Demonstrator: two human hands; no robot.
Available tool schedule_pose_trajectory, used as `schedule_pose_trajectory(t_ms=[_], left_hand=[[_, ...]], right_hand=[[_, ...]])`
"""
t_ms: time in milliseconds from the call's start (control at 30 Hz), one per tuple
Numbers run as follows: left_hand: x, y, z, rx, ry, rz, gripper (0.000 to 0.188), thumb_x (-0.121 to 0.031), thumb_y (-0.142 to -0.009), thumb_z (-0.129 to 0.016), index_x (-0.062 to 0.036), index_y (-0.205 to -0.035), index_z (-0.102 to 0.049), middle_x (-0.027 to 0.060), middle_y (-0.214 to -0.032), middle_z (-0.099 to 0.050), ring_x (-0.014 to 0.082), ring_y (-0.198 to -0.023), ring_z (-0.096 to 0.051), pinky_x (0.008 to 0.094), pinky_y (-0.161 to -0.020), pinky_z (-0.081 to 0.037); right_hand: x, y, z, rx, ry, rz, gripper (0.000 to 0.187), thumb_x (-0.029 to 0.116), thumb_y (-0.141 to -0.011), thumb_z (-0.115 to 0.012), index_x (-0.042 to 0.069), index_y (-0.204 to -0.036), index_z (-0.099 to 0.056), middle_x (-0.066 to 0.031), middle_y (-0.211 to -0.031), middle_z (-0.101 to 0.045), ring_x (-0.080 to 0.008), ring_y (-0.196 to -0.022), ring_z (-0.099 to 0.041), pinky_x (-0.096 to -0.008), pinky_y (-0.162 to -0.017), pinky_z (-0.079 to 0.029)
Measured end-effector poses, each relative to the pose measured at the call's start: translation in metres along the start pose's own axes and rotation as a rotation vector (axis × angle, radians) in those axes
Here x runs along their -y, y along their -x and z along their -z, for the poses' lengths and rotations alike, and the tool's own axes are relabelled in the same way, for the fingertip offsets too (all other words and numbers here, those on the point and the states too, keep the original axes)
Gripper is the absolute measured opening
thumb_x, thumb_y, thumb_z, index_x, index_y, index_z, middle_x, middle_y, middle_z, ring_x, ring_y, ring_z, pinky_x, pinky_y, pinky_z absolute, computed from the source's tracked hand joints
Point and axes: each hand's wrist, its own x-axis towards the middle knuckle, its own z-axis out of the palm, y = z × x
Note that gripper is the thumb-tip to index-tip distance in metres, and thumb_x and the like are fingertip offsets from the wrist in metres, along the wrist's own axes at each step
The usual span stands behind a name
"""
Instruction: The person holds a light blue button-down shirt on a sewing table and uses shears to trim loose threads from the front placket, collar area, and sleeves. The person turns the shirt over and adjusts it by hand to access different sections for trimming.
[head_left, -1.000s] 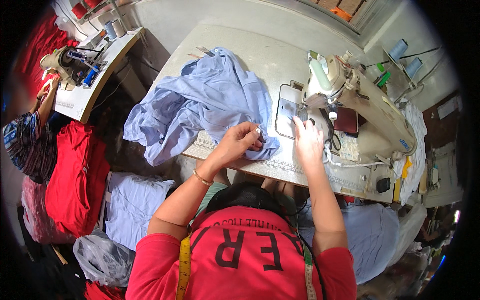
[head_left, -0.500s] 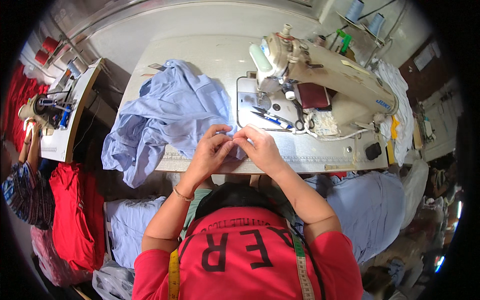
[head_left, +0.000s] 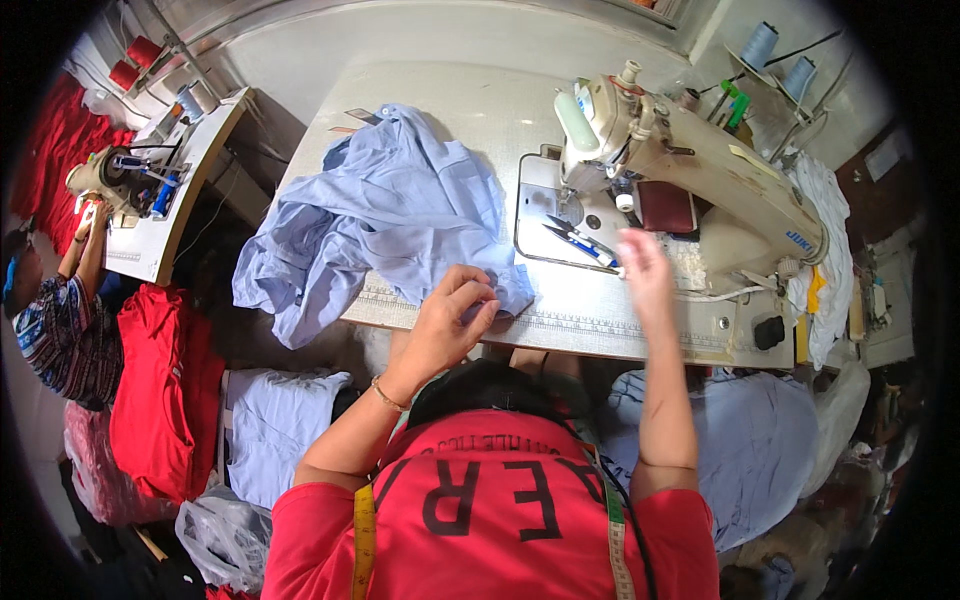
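A light blue garment (head_left: 400,190), which looks like a shirt, lies bunched on the left half of the sewing table (head_left: 560,325). My left hand (head_left: 458,315) is at its near edge, fingers curled in toward the thumb; what they hold, if anything, is hidden. My right hand (head_left: 648,268) reaches over the table right of two pens (head_left: 582,243), smeared by motion, so its grip does not show. It covers the spot where scissors lay earlier. Just beyond the pens is the needle area of a sewing machine (head_left: 700,160).
A dark red pouch-like item (head_left: 667,208) sits under the machine arm. A black object (head_left: 768,332) lies at the table's right end. Light blue cloth (head_left: 715,440) hangs below the right side. At far left a person (head_left: 65,335) works at another sewing machine (head_left: 100,180).
My right hand has left my left hand and moved right, to where the scissors lay. The left hand stays at the garment's near edge. The whole view has shifted somewhat.
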Motion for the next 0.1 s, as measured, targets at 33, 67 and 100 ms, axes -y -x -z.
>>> schedule_pose_trajectory(t_ms=[33,67,100], left_hand=[[0.002,0.001,-0.001,0.010,-0.012,-0.008,0.009,-0.006,-0.081,-0.064,0.0001,-0.087,-0.061,0.0110,-0.099,-0.055,0.0223,-0.085,-0.056,0.0291,-0.073,-0.046],[0.005,0.003,-0.001,0.010,-0.033,-0.009,0.009,-0.006,-0.081,-0.064,-0.0001,-0.087,-0.061,0.0110,-0.099,-0.055,0.0223,-0.086,-0.056,0.0290,-0.073,-0.046],[0.007,0.005,0.000,0.011,-0.011,0.007,0.009,-0.007,-0.081,-0.064,-0.0008,-0.087,-0.061,0.0112,-0.100,-0.055,0.0234,-0.088,-0.056,0.0296,-0.073,-0.046]], right_hand=[[-0.003,0.010,-0.024,0.223,-0.256,0.073,0.031,0.014,-0.092,-0.056,0.005,-0.121,-0.051,-0.0071,-0.107,-0.058,-0.0114,-0.092,-0.055,-0.0282,-0.086,-0.044],[0.012,0.018,-0.043,0.396,-0.215,-0.003,0.043,0.019,-0.091,-0.058,0.009,-0.130,-0.042,-0.0085,-0.109,-0.057,-0.0128,-0.094,-0.054,-0.0290,-0.087,-0.043],[0.028,0.027,-0.061,0.566,-0.155,-0.072,0.056,0.023,-0.091,-0.059,0.012,-0.140,-0.034,-0.0100,-0.111,-0.055,-0.0142,-0.096,-0.053,-0.0297,-0.089,-0.043]])
